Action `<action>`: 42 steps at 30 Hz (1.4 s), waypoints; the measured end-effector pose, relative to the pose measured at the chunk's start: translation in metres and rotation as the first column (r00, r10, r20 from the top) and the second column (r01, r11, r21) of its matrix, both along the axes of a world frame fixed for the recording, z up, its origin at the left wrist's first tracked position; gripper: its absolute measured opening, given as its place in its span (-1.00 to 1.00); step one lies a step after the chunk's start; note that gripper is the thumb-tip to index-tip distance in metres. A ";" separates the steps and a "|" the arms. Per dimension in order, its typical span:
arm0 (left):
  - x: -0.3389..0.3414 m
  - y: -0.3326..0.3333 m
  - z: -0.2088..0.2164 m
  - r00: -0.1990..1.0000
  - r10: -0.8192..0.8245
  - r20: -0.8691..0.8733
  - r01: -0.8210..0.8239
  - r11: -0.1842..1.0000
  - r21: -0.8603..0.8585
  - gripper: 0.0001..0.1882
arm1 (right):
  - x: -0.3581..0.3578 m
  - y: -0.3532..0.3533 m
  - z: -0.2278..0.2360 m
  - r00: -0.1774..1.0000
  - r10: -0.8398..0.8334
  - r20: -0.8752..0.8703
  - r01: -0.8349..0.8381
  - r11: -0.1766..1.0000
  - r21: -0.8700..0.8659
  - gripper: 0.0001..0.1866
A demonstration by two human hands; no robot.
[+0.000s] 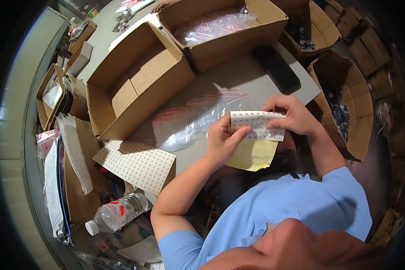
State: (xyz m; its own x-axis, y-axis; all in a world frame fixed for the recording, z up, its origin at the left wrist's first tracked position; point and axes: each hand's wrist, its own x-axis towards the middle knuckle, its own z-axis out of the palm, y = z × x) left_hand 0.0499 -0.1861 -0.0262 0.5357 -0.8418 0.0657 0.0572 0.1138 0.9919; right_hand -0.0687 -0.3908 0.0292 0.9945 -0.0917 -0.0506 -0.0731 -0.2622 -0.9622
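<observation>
Left hand and right hand pinch a white sheet of small dark print, yellow toward six o'clock.

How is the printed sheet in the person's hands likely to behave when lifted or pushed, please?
The sheet is probably floppy: it seems folded, with a yellow back showing below. It looks thin, so likely light; the left hand and right hand pinch it near opposite ends. Its lower part might swing if one let go.
</observation>
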 end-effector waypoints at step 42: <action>-0.006 -0.005 -0.004 0.990 0.131 0.053 -0.130 0.991 -0.023 -0.86 | 0.001 -0.012 0.022 0.982 0.146 0.118 -0.058 0.832 -0.552 -0.89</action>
State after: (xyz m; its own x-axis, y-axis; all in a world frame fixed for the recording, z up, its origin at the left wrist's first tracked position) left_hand 0.0440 -0.1913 -0.0298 0.6363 -0.7629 0.1139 -0.0137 0.1365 0.9905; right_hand -0.0677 -0.4029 0.0512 0.9910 0.0422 0.1266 0.1158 -0.7436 -0.6585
